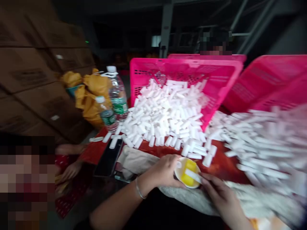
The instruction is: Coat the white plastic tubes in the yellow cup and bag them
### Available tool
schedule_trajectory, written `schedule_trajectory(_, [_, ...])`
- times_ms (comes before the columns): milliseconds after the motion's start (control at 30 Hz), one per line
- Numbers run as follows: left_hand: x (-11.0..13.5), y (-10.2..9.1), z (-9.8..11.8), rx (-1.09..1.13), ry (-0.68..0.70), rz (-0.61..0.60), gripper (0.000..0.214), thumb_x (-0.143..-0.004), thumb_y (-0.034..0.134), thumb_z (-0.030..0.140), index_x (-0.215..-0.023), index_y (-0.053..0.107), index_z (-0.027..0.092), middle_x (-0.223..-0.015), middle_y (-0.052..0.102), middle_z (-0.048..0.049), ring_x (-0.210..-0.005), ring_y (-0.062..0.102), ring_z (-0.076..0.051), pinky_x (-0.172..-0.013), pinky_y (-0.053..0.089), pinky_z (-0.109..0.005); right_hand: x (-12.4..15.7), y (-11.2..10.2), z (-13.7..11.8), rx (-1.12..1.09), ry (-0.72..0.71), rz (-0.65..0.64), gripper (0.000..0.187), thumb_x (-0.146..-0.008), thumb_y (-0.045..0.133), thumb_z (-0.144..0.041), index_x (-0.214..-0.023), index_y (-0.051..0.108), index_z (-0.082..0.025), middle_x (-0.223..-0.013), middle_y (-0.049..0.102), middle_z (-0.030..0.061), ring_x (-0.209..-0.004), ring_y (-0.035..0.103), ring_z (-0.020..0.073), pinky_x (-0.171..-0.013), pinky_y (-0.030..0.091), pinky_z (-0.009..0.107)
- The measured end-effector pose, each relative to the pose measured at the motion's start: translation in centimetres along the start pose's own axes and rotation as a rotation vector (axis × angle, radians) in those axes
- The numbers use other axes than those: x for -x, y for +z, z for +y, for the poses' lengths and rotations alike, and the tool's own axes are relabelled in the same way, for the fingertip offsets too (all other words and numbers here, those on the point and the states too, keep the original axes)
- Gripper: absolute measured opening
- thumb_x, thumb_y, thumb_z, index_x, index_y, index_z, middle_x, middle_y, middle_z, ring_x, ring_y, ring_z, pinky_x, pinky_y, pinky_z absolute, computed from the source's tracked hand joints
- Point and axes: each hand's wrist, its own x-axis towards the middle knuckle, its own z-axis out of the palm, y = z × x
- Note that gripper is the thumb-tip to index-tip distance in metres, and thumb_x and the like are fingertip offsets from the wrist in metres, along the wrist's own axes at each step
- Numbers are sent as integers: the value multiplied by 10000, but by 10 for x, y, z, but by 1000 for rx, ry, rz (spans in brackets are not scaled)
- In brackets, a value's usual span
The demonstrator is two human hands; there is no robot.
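My left hand (pixel 168 171) is wrapped round a white cup (pixel 177 174), its mouth tilted toward me. Inside the cup sits a bright yellow piece (pixel 190 166); its exact kind is unclear. With closed fingers, my right hand (pixel 219 191) holds a small white tube-like piece (pixel 192 175) over the cup's mouth, against the yellow. Beyond both hands, a large heap of similar white pieces (pixel 165 111) spills from a tipped pink crate (pixel 222 76) onto the red tabletop (pixel 225 163).
Two plastic bottles, one large (pixel 120 99) and one small (pixel 106 113), stand left of the heap near a dark phone (pixel 109 158). More white pieces (pixel 266 143) lie at right. A light cloth (pixel 136 159) covers the near edge. Another person's hand (pixel 72 169) is at left, below stacked cartons (pixel 28 70).
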Motion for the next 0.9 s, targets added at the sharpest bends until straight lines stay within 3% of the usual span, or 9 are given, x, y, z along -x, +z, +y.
schedule_trajectory(133, [0,0,-3,7,2,-9,964,-573,922,446,-1367,427,218,-1359,573,-158,-1264,554,-349,-1065,459,-517,3,2,-21,69,-190,-30,206,-967,535,-314,-983,717,-220,-1014,711,127,-920,710,236,-776,617,352])
schedule_trajectory(300, [1,1,-5,18,-3,-14,939,-576,925,410,-1354,436,220,-1368,567,-164,-1258,558,-357,-1059,467,-531,8,3,-28,-66,8,-59,187,-995,504,-317,-1073,644,-221,-910,698,80,-839,697,207,-726,605,328])
schedule_trajectory(467, [1,3,-9,-3,5,0,911,-583,923,390,-1335,440,215,-1352,578,-163,-1232,571,-351,-1040,479,-539,9,0,-27,8,-157,-48,130,-967,534,-253,-983,658,-216,-1033,639,106,-954,655,216,-798,581,351])
schedule_trajectory(633, [-1,1,-7,-15,5,1,889,-555,937,376,-1296,470,219,-1309,609,-151,-1197,598,-349,-1022,501,-528,10,1,-26,-96,30,-49,100,-976,542,-284,-1034,598,-225,-898,665,58,-794,664,190,-693,584,322])
schedule_trajectory(800, [0,0,-6,-18,5,10,872,-557,936,368,-1281,471,228,-1300,613,-147,-1199,601,-352,-1005,517,-524,12,4,-25,-25,-126,-31,81,-952,547,-237,-963,626,-225,-1055,635,107,-960,650,231,-807,579,385])
schedule_trajectory(900, [0,1,-7,-24,0,12,868,-557,934,361,-1277,467,232,-1306,610,-148,-1196,601,-354,-998,519,-525,13,6,-25,-169,50,-35,113,-974,526,-294,-1042,589,-231,-908,655,65,-776,663,198,-655,587,333])
